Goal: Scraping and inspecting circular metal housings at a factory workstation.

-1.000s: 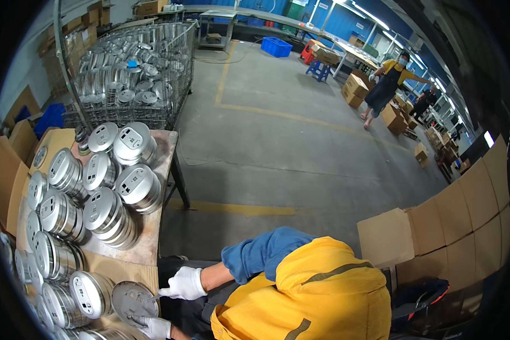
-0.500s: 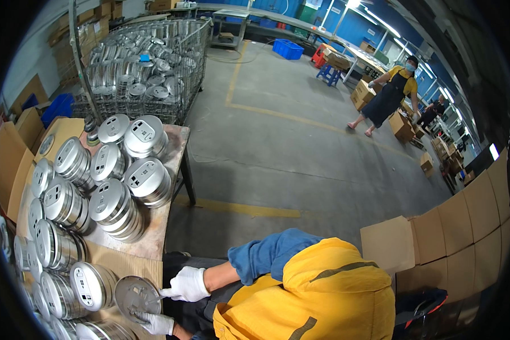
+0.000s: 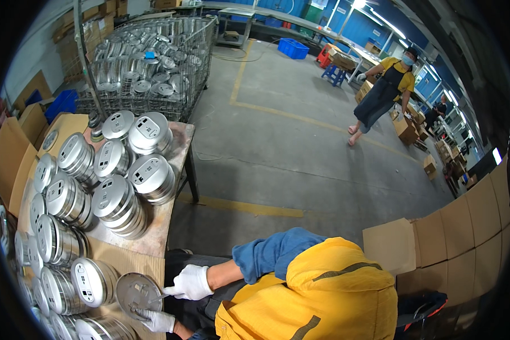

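My left hand (image 3: pixel 158 321), in a white glove, is closed on the near rim of a round grey disc (image 3: pixel 136 288), its inner side showing small fittings. The disc is tilted up at the table's edge. My right hand (image 3: pixel 190 283), also gloved in white, is closed on a thin, metal-coloured tool (image 3: pixel 163 295) whose tip is at the disc's right rim; its exact kind is too small to tell. Beside the disc stands a short silver canister stack (image 3: pixel 94 281). Several more stacks of silver round lids (image 3: pixel 119 205) fill the table to the left and beyond.
Past the wooden table (image 3: pixel 178 141) stands a wire cage (image 3: pixel 201 62) heaped with metal parts. A wall of cardboard boxes (image 3: pixel 445 229) rises on the right. A co-worker in a dark apron (image 3: pixel 379 93) is on the floor beyond, near a blue crate (image 3: pixel 293 49).
The view has shifted slightly. My hands keep nearly the same hold on the disc and tool. The co-worker has stepped a little to the left and raised one hand.
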Available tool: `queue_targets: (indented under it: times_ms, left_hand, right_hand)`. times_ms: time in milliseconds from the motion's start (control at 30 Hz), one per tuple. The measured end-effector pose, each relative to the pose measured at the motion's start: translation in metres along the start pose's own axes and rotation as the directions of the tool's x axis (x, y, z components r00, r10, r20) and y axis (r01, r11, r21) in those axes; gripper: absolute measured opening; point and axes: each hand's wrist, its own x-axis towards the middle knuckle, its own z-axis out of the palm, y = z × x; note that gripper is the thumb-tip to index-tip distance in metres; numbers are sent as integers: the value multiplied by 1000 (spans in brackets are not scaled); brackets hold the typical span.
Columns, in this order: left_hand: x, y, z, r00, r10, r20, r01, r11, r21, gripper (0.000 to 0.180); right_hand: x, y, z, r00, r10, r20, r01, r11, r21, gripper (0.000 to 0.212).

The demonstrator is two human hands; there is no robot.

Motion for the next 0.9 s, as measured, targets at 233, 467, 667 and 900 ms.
queue_targets:
  times_ms: [233,467,667,900]
  left_hand:
    - [0,-3,2,1000,-8,-17,7,999,-52,35]
    - [-2,-3,1,999,-3,-43,0,998,-63,35]
    - [-2,-8,2,1000,-1,-27,1,1000,-10,34]
    - [-3,-14,6,998,3,-64,-9,996,-94,34]
  right_hand:
    - [-2,-2,1,1000,-8,-10,8,1000,11,37]
    - [0,-3,5,999,-33,-11,33,999,-4,37]
    - [-1,-5,6,999,-32,-9,32,999,9,38]
    - [-2,-9,1,1000,-7,27,6,999,33,37]
